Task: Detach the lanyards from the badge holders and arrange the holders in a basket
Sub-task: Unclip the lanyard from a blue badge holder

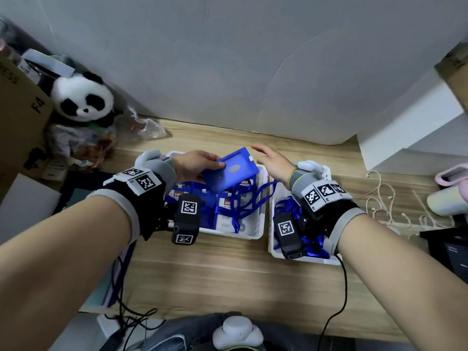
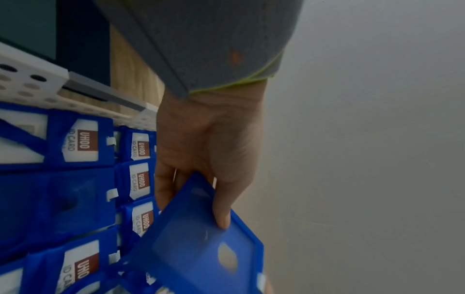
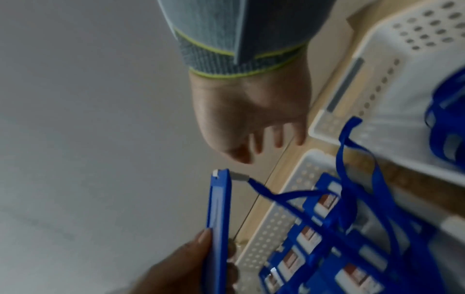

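My left hand [image 1: 196, 165] grips a blue badge holder [image 1: 229, 171] by its near end, lifted above the left white basket [image 1: 260, 219]. In the left wrist view the thumb [image 2: 222, 208] presses on the holder [image 2: 201, 248]. A blue lanyard [image 3: 289, 197] still hangs from the holder's clip [image 3: 239, 176] down into the basket. My right hand [image 1: 272, 158] hovers just right of the holder's clip end, fingers relaxed, holding nothing. Several more blue holders [image 2: 80, 143] with cards lie in the left basket.
A second white basket [image 1: 274, 252] to the right holds loose blue lanyards [image 1: 314, 245]. A plush panda [image 1: 83, 97] and a cardboard box [image 1: 20, 115] stand at the back left. White cord [image 1: 385, 201] lies on the wooden table [image 1: 202, 274] at the right. A grey wall stands behind.
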`<move>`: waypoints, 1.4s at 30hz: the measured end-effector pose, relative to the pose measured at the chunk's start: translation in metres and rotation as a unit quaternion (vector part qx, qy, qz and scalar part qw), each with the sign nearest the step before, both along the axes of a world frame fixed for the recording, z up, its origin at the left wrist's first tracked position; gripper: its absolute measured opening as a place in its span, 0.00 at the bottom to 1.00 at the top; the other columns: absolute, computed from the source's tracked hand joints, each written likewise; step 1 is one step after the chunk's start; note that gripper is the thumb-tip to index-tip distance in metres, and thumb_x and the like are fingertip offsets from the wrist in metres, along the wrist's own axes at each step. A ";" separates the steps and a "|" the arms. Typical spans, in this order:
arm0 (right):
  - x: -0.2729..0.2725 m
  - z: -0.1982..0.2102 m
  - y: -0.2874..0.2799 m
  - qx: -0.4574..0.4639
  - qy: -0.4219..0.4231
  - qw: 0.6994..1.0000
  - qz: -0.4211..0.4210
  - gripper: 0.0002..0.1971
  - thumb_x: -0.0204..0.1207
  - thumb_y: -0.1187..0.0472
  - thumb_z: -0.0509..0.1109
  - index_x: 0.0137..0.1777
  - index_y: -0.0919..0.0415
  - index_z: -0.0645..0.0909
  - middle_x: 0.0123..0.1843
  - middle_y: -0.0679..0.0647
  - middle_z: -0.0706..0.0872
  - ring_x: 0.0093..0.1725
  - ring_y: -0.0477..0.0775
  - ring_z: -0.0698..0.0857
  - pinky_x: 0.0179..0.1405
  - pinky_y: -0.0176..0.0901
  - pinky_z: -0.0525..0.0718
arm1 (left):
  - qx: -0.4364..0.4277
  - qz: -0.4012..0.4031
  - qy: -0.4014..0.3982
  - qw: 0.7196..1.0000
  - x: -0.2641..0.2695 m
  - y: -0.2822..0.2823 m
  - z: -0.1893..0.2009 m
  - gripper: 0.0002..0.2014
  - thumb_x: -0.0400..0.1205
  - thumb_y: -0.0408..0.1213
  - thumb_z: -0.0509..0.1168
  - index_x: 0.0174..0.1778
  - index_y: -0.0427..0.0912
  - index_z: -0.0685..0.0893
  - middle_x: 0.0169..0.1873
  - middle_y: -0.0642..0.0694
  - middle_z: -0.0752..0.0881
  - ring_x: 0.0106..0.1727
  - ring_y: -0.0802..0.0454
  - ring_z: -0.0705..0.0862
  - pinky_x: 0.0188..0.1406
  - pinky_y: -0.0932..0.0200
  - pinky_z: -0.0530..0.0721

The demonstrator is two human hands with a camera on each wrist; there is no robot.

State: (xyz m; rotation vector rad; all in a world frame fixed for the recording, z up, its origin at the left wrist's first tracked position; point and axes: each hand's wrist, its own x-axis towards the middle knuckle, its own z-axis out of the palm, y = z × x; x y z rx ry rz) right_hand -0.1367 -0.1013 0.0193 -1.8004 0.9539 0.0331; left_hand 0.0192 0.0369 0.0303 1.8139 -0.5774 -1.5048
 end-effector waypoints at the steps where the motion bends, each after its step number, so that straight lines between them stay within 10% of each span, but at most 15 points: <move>1: 0.002 0.003 0.003 0.034 -0.034 0.999 -0.004 0.19 0.84 0.64 0.54 0.74 0.59 0.72 0.72 0.52 0.75 0.65 0.47 0.77 0.54 0.31 0.71 | -0.001 -0.017 0.019 1.000 -0.001 0.000 0.001 0.06 0.84 0.34 0.60 0.45 0.45 0.81 0.38 0.49 0.85 0.38 0.57 0.82 0.31 0.69 0.83; 5: 0.004 0.000 0.005 0.144 0.005 0.990 -0.015 0.25 0.80 0.38 0.58 0.51 0.60 0.85 0.46 0.53 0.89 0.43 0.51 0.87 0.63 0.43 0.81 | 0.006 -0.039 0.029 0.999 0.004 0.001 0.002 0.06 0.84 0.33 0.60 0.47 0.44 0.82 0.38 0.50 0.86 0.36 0.59 0.83 0.36 0.66 0.81; 9: -0.003 0.006 0.006 0.120 0.014 0.992 0.025 0.22 0.84 0.49 0.58 0.30 0.59 0.73 0.16 0.46 0.71 0.19 0.46 0.77 0.32 0.33 0.78 | 0.035 -0.075 0.008 0.997 0.013 0.007 -0.001 0.06 0.83 0.30 0.61 0.49 0.43 0.83 0.44 0.45 0.86 0.43 0.53 0.83 0.46 0.60 0.82; 16: 0.003 0.014 0.020 0.050 0.024 0.998 0.033 0.22 0.85 0.49 0.55 0.27 0.50 0.68 0.22 0.47 0.66 0.22 0.49 0.64 0.26 0.38 0.66 | 0.057 -0.101 -0.007 0.993 -0.006 -0.007 0.007 0.16 0.75 0.43 0.73 0.56 0.40 0.85 0.50 0.40 0.89 0.47 0.45 0.88 0.50 0.53 0.86; 29: 0.000 0.011 0.014 0.220 0.044 0.973 -0.056 0.20 0.85 0.48 0.55 0.31 0.54 0.64 0.13 0.42 0.58 0.12 0.43 0.55 0.25 0.39 0.63 | -0.088 -0.023 -0.196 0.976 -0.030 -0.023 -0.004 0.06 0.72 0.36 0.76 0.39 0.39 0.87 0.16 0.56 0.84 0.18 0.65 0.80 0.20 0.75 0.76; 37: -0.001 0.009 0.007 0.224 0.052 0.970 -0.074 0.24 0.84 0.50 0.54 0.26 0.55 0.59 0.12 0.44 0.58 0.11 0.44 0.55 0.24 0.39 0.63 | -0.114 -0.038 -0.237 0.964 -0.034 -0.026 -0.006 0.09 0.71 0.40 0.77 0.39 0.37 0.89 0.32 0.37 0.89 0.27 0.52 0.80 0.26 0.63 0.76; 42: -0.002 0.007 0.007 0.103 0.000 0.994 -0.028 0.22 0.83 0.49 0.60 0.29 0.57 0.67 0.15 0.42 0.62 0.15 0.44 0.61 0.22 0.37 0.67 | -0.077 0.026 -0.105 0.991 -0.021 -0.024 -0.006 0.08 0.75 0.35 0.74 0.47 0.39 0.88 0.30 0.50 0.89 0.26 0.60 0.86 0.31 0.65 0.86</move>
